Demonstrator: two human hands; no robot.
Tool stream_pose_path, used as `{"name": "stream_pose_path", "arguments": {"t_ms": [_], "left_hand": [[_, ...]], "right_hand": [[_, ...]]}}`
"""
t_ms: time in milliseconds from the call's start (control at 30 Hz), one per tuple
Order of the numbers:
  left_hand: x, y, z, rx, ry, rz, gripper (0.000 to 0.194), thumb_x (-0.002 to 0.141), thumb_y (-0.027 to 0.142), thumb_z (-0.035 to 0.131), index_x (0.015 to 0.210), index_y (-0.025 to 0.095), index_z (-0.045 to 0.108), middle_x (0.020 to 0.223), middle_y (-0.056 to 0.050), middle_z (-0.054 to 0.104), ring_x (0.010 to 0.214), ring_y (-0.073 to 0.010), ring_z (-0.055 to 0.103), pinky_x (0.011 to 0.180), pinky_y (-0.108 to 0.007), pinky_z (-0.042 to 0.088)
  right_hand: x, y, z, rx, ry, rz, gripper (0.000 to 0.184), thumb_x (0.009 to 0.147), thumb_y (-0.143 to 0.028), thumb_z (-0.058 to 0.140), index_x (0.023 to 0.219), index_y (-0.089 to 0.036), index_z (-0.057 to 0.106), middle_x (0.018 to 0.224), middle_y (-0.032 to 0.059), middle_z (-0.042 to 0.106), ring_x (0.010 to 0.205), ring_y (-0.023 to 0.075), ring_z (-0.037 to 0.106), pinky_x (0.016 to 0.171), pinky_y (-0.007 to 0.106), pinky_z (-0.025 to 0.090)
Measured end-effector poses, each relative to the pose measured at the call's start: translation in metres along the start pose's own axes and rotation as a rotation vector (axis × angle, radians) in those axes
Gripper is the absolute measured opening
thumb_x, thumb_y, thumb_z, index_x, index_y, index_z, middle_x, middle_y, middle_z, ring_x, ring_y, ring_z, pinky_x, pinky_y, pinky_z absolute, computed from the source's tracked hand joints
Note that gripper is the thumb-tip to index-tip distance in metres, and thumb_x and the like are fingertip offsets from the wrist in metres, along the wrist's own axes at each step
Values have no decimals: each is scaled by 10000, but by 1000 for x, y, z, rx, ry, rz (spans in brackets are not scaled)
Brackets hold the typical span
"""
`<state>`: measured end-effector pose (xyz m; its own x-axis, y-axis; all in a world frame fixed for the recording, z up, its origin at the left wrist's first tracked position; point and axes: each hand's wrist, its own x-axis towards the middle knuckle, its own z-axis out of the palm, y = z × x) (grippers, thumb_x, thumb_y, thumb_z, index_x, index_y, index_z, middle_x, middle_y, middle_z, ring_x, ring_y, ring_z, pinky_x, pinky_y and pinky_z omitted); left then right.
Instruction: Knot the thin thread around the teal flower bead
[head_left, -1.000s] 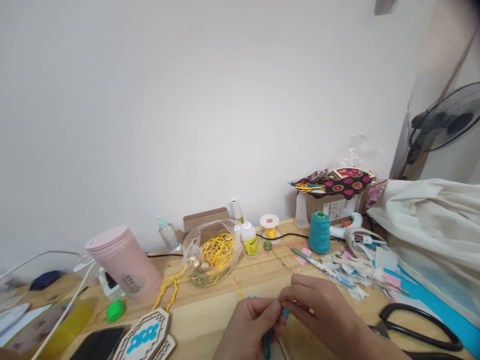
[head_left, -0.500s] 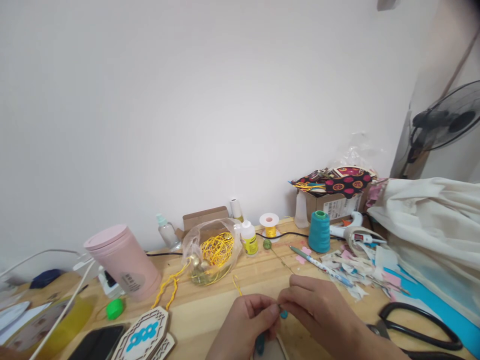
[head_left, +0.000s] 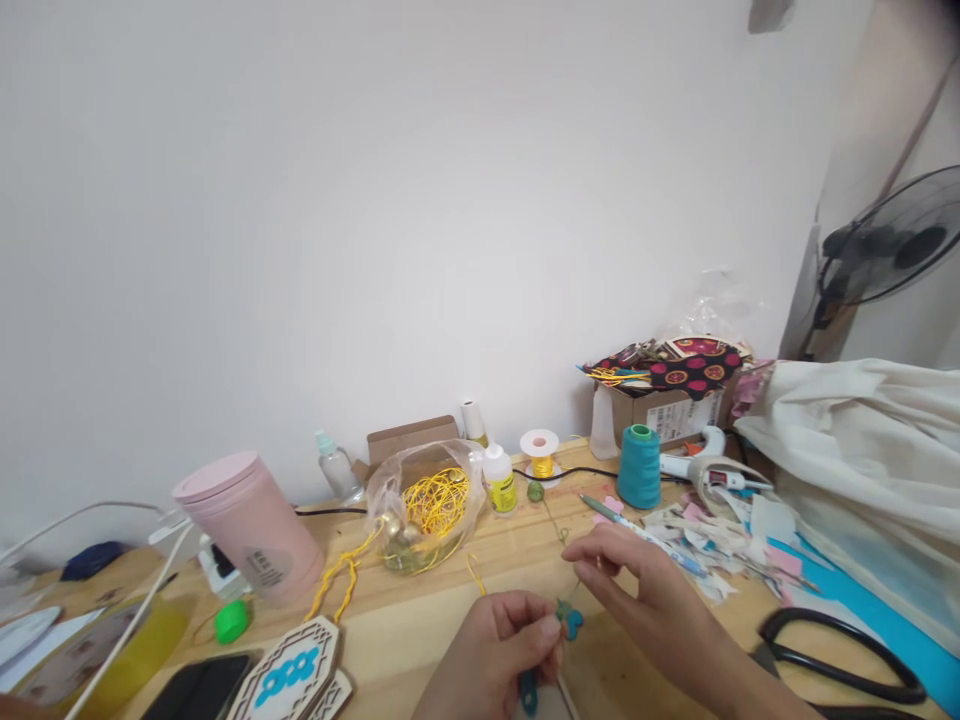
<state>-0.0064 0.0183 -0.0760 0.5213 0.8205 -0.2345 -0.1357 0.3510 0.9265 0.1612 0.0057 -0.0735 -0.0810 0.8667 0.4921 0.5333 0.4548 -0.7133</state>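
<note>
My left hand (head_left: 510, 645) is closed, thumb and forefinger pinching a small blue cut-out piece (head_left: 573, 624) with a bit of green at its edge. Up and to the right, my right hand (head_left: 630, 575) pinches a thin cord (head_left: 576, 590) that runs down toward the blue piece. A loop of greenish cord (head_left: 562, 534) shows just above the right fingertips and leads back to a small green ball (head_left: 535, 491). Beneath my left hand, a darker teal piece (head_left: 528, 692) lies over a pale, rimmed object, mostly hidden.
Black-handled scissors (head_left: 840, 650) lie at the right, near paper scraps (head_left: 697, 530) and a pen (head_left: 637, 530). Behind stand a teal thread cone (head_left: 639, 470), a glue bottle (head_left: 498, 480) and a bag of yellow cord (head_left: 435, 500). Wooden plaques (head_left: 285, 670) and a pink cup (head_left: 251, 530) are left.
My right hand has moved up and away from the left, drawing the thin cord out. More of the blue piece now shows at my left fingertips.
</note>
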Motion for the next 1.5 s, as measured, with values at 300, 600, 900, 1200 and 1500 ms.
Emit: {"name": "stream_pose_path", "arguments": {"t_ms": [300, 600, 900, 1200, 1500], "left_hand": [[2, -1, -5, 37, 33, 116, 288, 618, 375, 693, 653, 107, 593, 521, 16, 507, 503, -66, 405, 504, -198, 263], [1, 0, -2, -6, -2, 80, 313, 607, 389, 681, 542, 123, 528, 476, 19, 469, 423, -56, 356, 437, -206, 203], [-1, 3, -1, 67, -37, 42, 323, 602, 409, 671, 551, 117, 543, 472, 22, 470, 406, -44, 353, 423, -203, 187], [-4, 5, 3, 224, -48, -75, 363, 526, 464, 675, 585, 141, 520, 426, 61, 445, 315, -23, 257, 334, -204, 128], [-5, 0, 3, 492, 12, 30, 261, 600, 392, 613, 579, 136, 569, 446, 54, 447, 403, -57, 298, 419, -222, 191]], "right_hand": [[-11, -16, -8, -56, -14, -373, 287, 819, -203, 407, 542, -178, 479, 512, -6, 482, 482, 106, 453, 469, 220, 311], [-11, -7, 16, 36, -206, 298, 325, 771, -257, 439, 1055, -158, 561, 614, 18, 591, 537, 140, 524, 479, 226, 373], [-3, -12, 15, 553, -286, 293, 217, 717, -306, 544, 679, -126, 659, 561, 6, 541, 525, 98, 442, 493, 200, 341], [0, -9, 3, 511, -267, 186, 148, 705, -274, 612, 695, -167, 714, 588, 19, 578, 560, 107, 479, 519, 199, 340], [-1, -8, 9, 639, -245, 363, 107, 602, -270, 684, 627, -168, 702, 580, 9, 600, 537, 102, 495, 501, 192, 357]]}}
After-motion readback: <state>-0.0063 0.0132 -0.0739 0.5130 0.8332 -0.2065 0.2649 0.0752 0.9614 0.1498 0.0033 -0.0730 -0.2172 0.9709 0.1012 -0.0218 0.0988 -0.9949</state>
